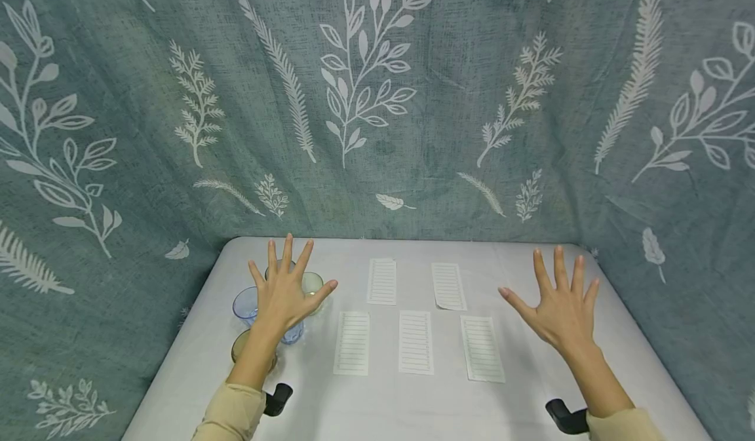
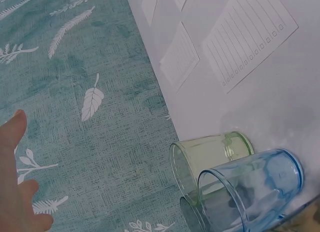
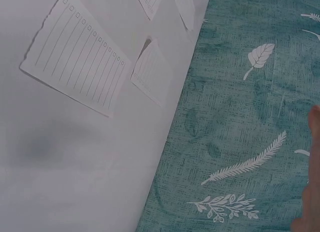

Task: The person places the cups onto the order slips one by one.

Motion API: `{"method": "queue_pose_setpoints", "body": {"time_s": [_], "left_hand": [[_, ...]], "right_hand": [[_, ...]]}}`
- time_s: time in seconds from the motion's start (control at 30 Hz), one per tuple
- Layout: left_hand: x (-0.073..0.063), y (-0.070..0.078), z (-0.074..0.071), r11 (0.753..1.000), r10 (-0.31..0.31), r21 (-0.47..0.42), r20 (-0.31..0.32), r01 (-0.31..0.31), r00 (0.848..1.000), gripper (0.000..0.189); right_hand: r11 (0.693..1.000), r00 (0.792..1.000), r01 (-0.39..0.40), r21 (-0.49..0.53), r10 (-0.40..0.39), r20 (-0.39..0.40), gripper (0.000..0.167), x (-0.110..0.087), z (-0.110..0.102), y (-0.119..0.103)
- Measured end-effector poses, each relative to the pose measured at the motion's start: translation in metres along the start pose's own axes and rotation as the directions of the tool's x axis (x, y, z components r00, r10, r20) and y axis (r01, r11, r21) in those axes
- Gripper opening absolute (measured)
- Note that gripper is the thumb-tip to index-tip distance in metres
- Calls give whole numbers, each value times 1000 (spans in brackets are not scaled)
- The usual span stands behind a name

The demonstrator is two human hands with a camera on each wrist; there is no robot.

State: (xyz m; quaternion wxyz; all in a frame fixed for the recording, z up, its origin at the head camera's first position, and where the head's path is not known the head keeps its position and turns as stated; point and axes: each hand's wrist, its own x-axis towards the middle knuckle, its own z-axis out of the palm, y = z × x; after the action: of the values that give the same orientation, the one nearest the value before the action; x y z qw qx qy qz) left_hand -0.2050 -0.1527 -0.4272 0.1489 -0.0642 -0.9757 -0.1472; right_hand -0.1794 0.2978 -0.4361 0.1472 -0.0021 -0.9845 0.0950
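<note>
The left hand and right hand are held up with fingers spread well apart; in the head view the left overlaps a cluster of clear tinted glasses, blue, pale green and brownish among them, upright on the left of the white table. Five white paper sheets lie mid-table, two behind three; each is ruled with lines, small boxes showing along one edge in the wrist views.
</note>
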Motion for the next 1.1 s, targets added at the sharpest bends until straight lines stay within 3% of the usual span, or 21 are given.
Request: {"method": "queue_pose_setpoints", "body": {"time_s": [0.6,0.83,1.1], "left_hand": [[-8,-8,0,999,-31,-10,21,31,999,92],[-28,-20,2,995,-93,-45,40,95,995,92],[-62,-42,3,980,-190,-61,0,190,982,92]], "right_hand": [[998,999,37,56,-39,28,94,7,10,-11],[978,997,77,192,-76,-12,91,17,23,-20],[940,991,132,313,-133,-19,85,35,42,-34]]}}
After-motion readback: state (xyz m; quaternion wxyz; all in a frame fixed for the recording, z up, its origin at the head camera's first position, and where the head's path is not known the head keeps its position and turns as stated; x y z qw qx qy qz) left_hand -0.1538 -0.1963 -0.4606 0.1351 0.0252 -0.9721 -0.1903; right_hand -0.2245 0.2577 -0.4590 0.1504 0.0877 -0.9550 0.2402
